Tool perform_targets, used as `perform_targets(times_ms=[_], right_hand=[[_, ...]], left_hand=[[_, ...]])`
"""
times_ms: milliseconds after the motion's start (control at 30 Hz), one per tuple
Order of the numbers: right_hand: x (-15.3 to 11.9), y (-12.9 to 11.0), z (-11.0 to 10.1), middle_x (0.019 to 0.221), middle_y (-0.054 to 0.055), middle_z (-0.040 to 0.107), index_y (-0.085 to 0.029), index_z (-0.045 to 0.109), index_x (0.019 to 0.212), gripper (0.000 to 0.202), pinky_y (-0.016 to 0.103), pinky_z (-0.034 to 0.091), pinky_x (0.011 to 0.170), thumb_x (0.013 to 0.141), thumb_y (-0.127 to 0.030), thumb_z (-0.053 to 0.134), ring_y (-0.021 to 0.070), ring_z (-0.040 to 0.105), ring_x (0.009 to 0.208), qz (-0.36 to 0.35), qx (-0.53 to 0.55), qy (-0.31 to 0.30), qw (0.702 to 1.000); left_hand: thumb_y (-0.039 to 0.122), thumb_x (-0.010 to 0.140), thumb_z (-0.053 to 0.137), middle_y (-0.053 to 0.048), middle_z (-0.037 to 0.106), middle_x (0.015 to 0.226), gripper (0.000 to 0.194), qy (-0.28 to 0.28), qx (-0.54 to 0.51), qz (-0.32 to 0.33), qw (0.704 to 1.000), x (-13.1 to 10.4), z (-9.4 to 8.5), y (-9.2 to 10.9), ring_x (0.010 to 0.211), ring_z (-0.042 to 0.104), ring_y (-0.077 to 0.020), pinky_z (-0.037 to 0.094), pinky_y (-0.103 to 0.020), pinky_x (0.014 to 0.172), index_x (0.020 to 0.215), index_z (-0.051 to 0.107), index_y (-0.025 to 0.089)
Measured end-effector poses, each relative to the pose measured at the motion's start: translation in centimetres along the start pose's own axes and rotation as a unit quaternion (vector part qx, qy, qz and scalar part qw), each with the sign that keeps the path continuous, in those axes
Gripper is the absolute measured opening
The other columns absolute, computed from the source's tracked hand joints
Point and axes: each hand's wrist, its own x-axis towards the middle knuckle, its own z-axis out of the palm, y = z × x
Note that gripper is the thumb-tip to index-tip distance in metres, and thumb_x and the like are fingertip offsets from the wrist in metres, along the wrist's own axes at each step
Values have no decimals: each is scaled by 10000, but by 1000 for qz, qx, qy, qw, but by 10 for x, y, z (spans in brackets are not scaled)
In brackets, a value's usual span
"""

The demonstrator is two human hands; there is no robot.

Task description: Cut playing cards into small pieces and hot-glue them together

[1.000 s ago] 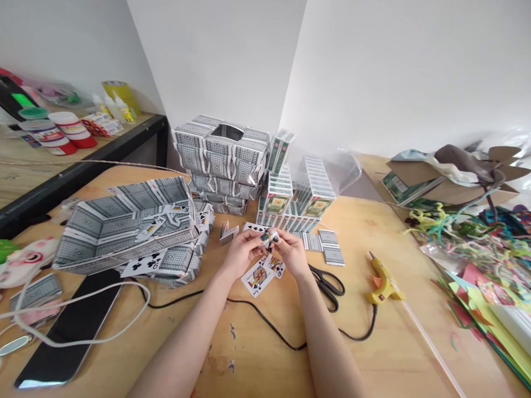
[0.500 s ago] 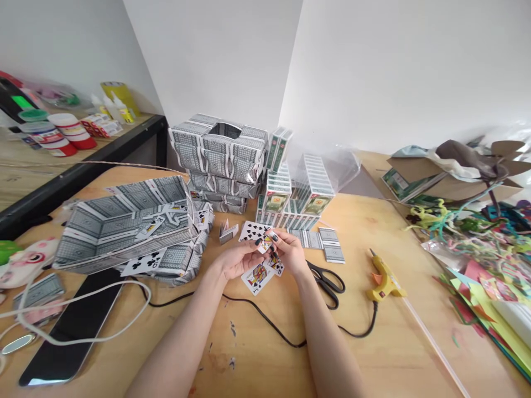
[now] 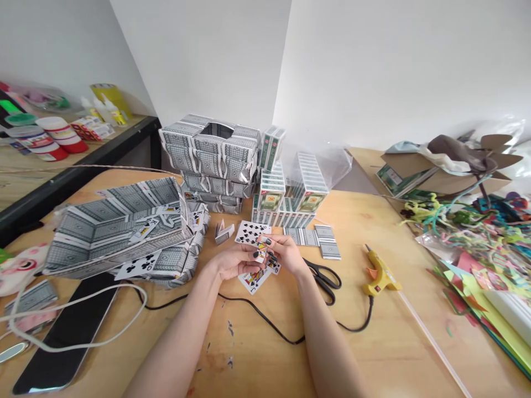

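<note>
Between my two hands is a playing card (image 3: 261, 252), folded or cut narrow, with a printed face side showing. My left hand (image 3: 235, 262) pinches its left side with thumb and fingers. At the card's upper and right part, my right hand (image 3: 287, 255) has its thumb and fingertips closed on it. Under and around the hands lie a spades card (image 3: 251, 232) and a jack card (image 3: 251, 282), both face up. A small folded card (image 3: 224, 232) stands to the left. Joined cards (image 3: 301, 236) lie back up on the right.
Black scissors (image 3: 327, 281) and a yellow glue gun (image 3: 380, 275) lie right, its cord running under my forearms. Left are a card-made tray (image 3: 78, 251) and a phone (image 3: 62, 342). Card-covered boxes (image 3: 207, 155) and card packs (image 3: 309, 185) stand behind. Craft scraps (image 3: 477, 221) fill the far right.
The view has shifted slightly, so everything appears a little further left. Both hands keep hold of the small card, and its angle between the fingers has turned slightly.
</note>
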Motion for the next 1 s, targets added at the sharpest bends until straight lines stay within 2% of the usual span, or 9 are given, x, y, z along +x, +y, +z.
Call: perform_targets(times_ms=[300,467,600,667,867,1000], right_hand=[[-1,-1,-4,477,-52,423,-151,693,841,255,212,305,455,698,-361,664,78,405,451,7,-2,-29,1000],[-2,-4,-5,504,-27,527,-148,690,846,304,227,357,448,670,-396,676,96,464,436,26,-29,-16,999],[-3,-1,-8,466,-26,528,-133,690,837,313,202,297,379,686,-405,660,88,458,378,28,-44,-18,998],[-3,1,-9,445,-36,502,-130,692,817,301,194,269,364,689,-401,659,79,441,363,25,-38,-19,999],[-1,5,-6,445,-50,453,-140,686,787,280,201,283,383,695,-403,653,85,446,390,13,-25,-22,999],[1,8,-7,461,-47,443,-142,674,785,301,219,311,410,696,-428,644,98,445,415,6,-39,13,999]], left_hand=[[192,649,718,-65,649,736,254,-20,32,-14,999,-2,1,-1,636,615,-101,520,-183,601,874,669,87],[242,657,714,-88,661,770,260,-25,44,-12,999,-1,6,-3,698,635,-138,517,-200,602,858,664,87],[277,686,687,-128,670,872,290,-37,64,-21,997,1,8,-6,827,648,-195,497,-182,566,907,646,95],[285,683,687,-129,670,878,291,-40,69,-20,997,1,7,-7,816,652,-198,493,-178,551,902,646,98],[262,676,692,-82,667,727,189,-13,67,-12,998,0,6,-7,650,633,-120,498,-163,567,763,667,96],[223,649,709,-45,646,665,146,42,45,6,998,4,10,-9,561,605,-90,489,-154,527,707,653,101]])
